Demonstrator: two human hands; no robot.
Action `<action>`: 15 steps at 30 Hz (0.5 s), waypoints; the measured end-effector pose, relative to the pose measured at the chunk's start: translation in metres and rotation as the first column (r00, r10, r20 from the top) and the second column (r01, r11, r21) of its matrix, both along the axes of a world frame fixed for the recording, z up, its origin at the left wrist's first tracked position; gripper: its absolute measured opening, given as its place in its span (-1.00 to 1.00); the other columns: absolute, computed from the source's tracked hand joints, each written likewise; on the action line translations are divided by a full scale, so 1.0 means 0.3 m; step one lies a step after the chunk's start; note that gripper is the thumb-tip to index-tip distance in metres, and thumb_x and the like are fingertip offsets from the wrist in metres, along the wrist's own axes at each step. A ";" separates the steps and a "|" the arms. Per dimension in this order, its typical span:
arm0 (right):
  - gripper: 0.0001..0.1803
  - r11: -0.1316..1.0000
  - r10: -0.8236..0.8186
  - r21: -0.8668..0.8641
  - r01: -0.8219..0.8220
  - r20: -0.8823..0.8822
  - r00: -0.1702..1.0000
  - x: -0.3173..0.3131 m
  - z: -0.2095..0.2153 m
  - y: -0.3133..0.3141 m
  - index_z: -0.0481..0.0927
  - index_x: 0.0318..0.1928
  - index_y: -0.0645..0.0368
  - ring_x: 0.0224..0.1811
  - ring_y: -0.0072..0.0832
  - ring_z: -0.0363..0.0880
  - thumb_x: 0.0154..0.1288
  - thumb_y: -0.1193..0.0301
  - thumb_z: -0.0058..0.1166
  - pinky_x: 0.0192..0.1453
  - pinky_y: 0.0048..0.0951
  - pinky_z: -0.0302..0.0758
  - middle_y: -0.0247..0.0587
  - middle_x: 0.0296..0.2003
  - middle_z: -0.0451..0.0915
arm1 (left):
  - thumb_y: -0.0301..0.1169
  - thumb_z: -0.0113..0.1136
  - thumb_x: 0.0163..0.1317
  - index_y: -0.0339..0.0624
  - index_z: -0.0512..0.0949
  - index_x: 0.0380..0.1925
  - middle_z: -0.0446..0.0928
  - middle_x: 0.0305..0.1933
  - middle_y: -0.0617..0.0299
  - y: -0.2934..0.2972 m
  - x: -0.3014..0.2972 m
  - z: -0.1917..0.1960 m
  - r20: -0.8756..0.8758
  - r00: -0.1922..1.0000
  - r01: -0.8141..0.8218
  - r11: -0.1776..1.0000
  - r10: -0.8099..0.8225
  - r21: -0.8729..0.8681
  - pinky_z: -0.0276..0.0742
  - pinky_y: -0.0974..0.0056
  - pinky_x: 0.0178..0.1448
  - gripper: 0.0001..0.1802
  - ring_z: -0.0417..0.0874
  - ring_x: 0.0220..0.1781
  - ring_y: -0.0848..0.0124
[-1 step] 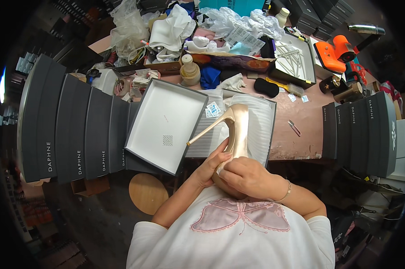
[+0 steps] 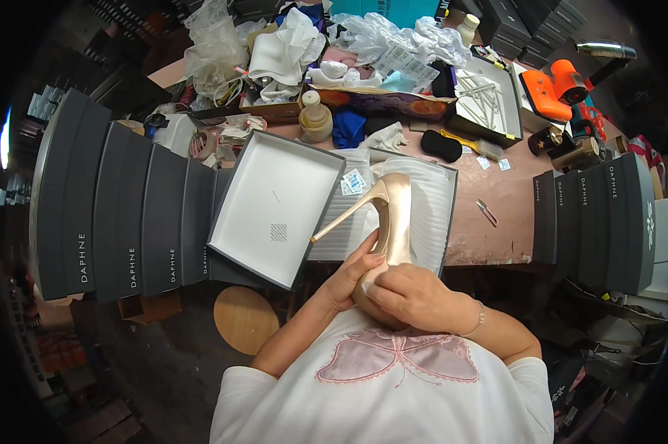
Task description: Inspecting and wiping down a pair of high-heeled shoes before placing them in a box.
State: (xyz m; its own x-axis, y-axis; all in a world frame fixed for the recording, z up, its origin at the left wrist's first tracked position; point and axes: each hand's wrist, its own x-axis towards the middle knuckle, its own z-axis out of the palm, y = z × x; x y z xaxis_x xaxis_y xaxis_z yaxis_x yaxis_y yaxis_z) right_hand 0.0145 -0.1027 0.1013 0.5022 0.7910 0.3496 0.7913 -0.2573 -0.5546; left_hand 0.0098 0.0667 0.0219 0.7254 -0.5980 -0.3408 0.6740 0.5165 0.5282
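A champagne-coloured satin high-heeled shoe (image 2: 399,214) is held in front of my chest, its heel end up and its thin stiletto heel slanting to the left. My left hand (image 2: 351,280) is closed round the shoe's front part from the left, thumb along its side. My right hand (image 2: 411,294) is curled over the toe end with fingers pinched. A small white piece shows by its fingertips, too hidden to name. Beyond the shoe lies an open shoe box (image 2: 449,214) with white wrapping (image 2: 428,222). Its grey lid (image 2: 263,200), white inside, leans at the left.
Dark grey shoe boxes stand in rows at the left (image 2: 119,214) and right (image 2: 596,222). On the pink table lie thread snips (image 2: 486,213), a yellow-handled brush (image 2: 471,143) and a black pad (image 2: 441,146). A pump bottle (image 2: 315,118) and cluttered cartons line the back.
My right hand has shifted slightly down and to the right against the toe end. The shoe and my left hand keep nearly the same place.
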 end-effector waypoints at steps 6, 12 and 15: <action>-0.68 0.999 -0.003 0.034 0.002 0.031 1.000 0.017 0.000 0.022 0.53 -0.13 0.30 -0.41 -0.34 0.46 0.04 0.48 0.09 -0.33 -0.38 0.47 -0.22 -0.41 0.38 | -0.18 0.07 0.21 -0.21 -0.11 0.47 0.27 0.32 0.04 0.000 0.005 0.015 -0.041 0.999 0.023 1.000 -0.023 -0.012 0.35 0.27 0.34 -0.09 0.40 0.30 0.33; -0.61 0.999 0.013 -0.033 -0.012 0.032 0.999 -0.046 -0.016 -0.025 0.54 -0.12 0.29 -0.38 -0.34 0.49 -0.05 0.49 0.19 -0.33 -0.38 0.47 -0.22 -0.34 0.46 | -0.17 0.08 0.23 -0.17 -0.10 0.47 0.29 0.27 0.03 0.003 -0.002 0.012 -0.047 0.999 -0.004 0.999 0.001 -0.052 0.40 0.27 0.30 -0.11 0.42 0.26 0.33; -0.56 0.997 0.004 0.076 -0.005 0.007 1.000 0.016 -0.006 0.028 0.52 0.00 0.33 -0.41 -0.35 0.46 0.04 0.48 0.09 -0.33 -0.38 0.47 -0.23 -0.39 0.39 | -0.16 0.09 0.23 -0.17 -0.10 0.47 0.29 0.28 0.04 0.003 0.001 0.016 -0.024 0.999 0.026 0.999 -0.027 -0.029 0.39 0.26 0.31 -0.11 0.42 0.27 0.32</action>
State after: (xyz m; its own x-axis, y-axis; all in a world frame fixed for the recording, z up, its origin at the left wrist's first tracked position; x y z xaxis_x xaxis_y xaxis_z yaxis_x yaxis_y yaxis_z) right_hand 0.0192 -0.0942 0.0997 0.4959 0.7643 0.4121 0.7964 -0.2112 -0.5667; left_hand 0.0102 0.0675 0.0266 0.7008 -0.6266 -0.3409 0.7002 0.5127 0.4969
